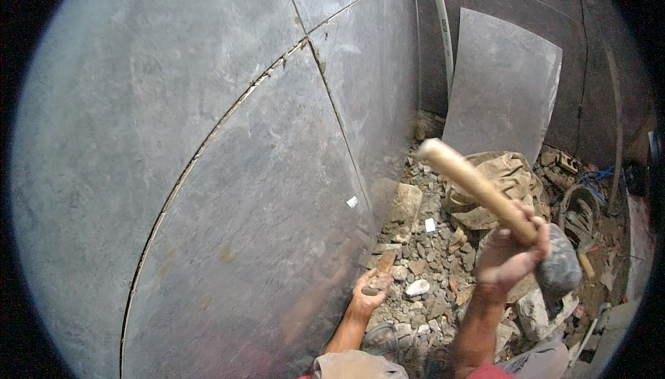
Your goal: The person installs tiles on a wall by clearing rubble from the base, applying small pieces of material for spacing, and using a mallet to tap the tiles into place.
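My right hand (pixel 509 254) is closed round a mallet, gripping its pale wooden handle (pixel 478 185) close to the dark grey head (pixel 559 262). The handle's free end points up and left, toward the wall, and is slightly blurred. Low beside the grey tiled wall (pixel 263 192), my left hand (pixel 371 289) holds a small flat brown piece (pixel 386 262), perhaps wood. Its upper end meets a pale strip at the wall's foot; whether they are one thing I cannot tell. The wall's glossy surface reflects my left arm.
Stone rubble (pixel 429 275) covers the ground, with a large stone block (pixel 403 213) by the wall. A crumpled tan sack (pixel 495 178) lies farther off, before a leaning grey panel (pixel 502 81). At the right are a bucket (pixel 580 207) and blue cord (pixel 596 183).
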Demonstrator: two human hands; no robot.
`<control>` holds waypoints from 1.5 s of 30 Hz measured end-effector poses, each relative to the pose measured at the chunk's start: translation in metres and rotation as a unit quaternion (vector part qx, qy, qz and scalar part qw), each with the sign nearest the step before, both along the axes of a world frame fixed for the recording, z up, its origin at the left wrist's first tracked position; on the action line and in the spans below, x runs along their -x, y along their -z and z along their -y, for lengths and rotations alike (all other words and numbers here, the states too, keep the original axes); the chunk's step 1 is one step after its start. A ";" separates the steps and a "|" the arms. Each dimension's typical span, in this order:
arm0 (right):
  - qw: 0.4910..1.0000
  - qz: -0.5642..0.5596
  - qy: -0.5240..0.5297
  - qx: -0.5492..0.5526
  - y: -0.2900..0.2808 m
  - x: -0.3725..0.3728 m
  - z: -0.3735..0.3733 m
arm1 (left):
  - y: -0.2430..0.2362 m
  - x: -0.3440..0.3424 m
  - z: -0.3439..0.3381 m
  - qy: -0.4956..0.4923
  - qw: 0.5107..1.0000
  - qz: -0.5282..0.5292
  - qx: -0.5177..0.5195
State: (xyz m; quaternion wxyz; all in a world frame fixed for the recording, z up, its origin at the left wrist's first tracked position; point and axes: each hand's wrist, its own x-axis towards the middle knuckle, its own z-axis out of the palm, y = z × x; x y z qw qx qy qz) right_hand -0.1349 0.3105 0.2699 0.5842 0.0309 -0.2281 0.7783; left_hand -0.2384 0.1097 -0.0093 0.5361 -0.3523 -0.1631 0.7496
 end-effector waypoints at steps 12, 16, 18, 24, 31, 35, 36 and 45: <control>0.999 0.040 0.023 -0.024 -0.015 0.024 0.049 | -0.004 -0.008 -0.007 -0.023 1.000 -0.021 -0.007; 0.990 0.076 -0.057 -0.108 -0.037 0.047 0.059 | -0.019 0.002 0.008 -0.021 1.000 0.000 0.016; 0.988 0.055 -0.083 -0.116 -0.033 0.032 0.059 | -0.011 0.000 0.010 -0.017 0.999 -0.037 -0.013; 0.987 -0.024 0.018 -0.155 -0.029 0.032 0.057 | -0.016 -0.004 0.000 -0.011 0.999 -0.014 0.029; 0.987 -0.114 -0.065 -0.093 -0.029 0.013 0.069 | -0.025 -0.002 0.006 -0.024 0.994 -0.070 0.078; 0.972 -0.063 -0.017 -0.226 -0.038 0.050 0.071 | -0.016 -0.004 0.004 0.007 0.995 -0.076 0.068; 0.970 -0.052 -0.052 -0.233 -0.046 0.056 0.071 | -0.025 -0.007 0.006 -0.012 0.998 -0.043 0.045; 0.962 -0.097 -0.057 -0.248 -0.052 0.052 0.074 | -0.037 -0.009 0.002 -0.037 0.991 -0.086 0.091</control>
